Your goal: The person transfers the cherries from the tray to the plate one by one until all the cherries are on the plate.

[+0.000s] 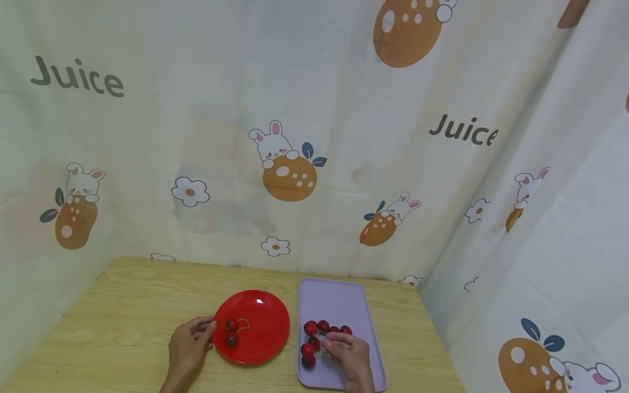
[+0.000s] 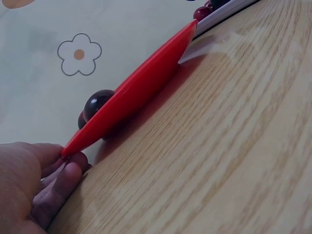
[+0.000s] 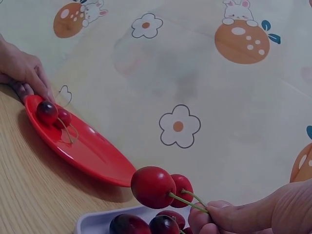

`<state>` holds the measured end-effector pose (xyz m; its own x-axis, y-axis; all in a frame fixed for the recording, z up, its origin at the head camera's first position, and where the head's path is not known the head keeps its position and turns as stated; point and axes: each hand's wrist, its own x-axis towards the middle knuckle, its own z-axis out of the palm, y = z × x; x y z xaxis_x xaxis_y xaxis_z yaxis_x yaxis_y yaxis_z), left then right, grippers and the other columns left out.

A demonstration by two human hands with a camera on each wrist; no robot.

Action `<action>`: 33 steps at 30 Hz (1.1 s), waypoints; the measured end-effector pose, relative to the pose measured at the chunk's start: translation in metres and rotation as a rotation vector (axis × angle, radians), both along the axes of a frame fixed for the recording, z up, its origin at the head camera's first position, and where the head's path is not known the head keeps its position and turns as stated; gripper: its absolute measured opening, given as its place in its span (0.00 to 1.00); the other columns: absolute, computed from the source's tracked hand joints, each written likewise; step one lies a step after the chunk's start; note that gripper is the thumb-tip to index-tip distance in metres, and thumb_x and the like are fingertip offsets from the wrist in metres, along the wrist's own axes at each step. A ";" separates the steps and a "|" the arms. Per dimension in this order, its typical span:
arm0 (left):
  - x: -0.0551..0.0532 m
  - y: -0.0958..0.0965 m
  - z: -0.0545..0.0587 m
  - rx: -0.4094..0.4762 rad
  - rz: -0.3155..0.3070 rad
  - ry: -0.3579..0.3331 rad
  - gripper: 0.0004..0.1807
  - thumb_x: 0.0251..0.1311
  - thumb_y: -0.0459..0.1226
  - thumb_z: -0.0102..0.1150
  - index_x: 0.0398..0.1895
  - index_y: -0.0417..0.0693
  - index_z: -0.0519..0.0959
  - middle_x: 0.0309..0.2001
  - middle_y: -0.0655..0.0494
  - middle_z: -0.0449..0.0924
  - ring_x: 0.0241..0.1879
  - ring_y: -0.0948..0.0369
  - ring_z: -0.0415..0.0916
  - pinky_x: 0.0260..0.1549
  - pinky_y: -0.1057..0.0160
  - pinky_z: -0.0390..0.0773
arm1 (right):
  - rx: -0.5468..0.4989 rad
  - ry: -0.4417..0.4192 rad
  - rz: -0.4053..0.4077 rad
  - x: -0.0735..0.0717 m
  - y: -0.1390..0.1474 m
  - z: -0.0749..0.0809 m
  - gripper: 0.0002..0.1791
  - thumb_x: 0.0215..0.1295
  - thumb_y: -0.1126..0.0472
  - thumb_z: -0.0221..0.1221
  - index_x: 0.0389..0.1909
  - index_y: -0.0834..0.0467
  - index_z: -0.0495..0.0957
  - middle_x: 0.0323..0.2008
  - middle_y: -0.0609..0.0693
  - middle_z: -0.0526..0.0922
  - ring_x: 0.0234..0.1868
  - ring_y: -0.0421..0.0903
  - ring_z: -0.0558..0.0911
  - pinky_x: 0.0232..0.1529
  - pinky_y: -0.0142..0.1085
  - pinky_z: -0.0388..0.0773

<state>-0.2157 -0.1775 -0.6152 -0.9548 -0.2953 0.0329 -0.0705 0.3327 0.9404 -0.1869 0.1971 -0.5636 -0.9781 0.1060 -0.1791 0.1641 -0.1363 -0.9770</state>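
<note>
A red plate (image 1: 265, 333) lies on the table with a pair of dark red cherries (image 1: 231, 333) near its left side, their green stems joined. My left hand (image 1: 189, 346) pinches the plate's left rim, thumb above and fingers beneath, as the left wrist view shows. Over the lilac tray (image 1: 334, 297), my right hand (image 1: 350, 355) pinches the green stems of two red cherries (image 3: 153, 187) between thumb and fingertips. Those cherries hang out to the left of the fingers in the right wrist view. More cherries (image 3: 129, 225) lie in the tray below, partly hidden by the hand.
The plate and tray stand side by side on a light wooden table (image 1: 142, 295), a narrow strip of wood between them. A pale curtain (image 1: 221, 109) printed with rabbits, fruit and flowers hangs behind the table and along its sides.
</note>
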 end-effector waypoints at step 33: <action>0.001 0.000 0.002 0.008 -0.003 -0.004 0.15 0.76 0.34 0.65 0.59 0.35 0.86 0.48 0.37 0.91 0.30 0.63 0.87 0.26 0.68 0.87 | 0.000 -0.020 0.063 -0.007 -0.023 0.004 0.12 0.67 0.75 0.69 0.49 0.76 0.85 0.32 0.54 0.94 0.31 0.39 0.90 0.34 0.28 0.87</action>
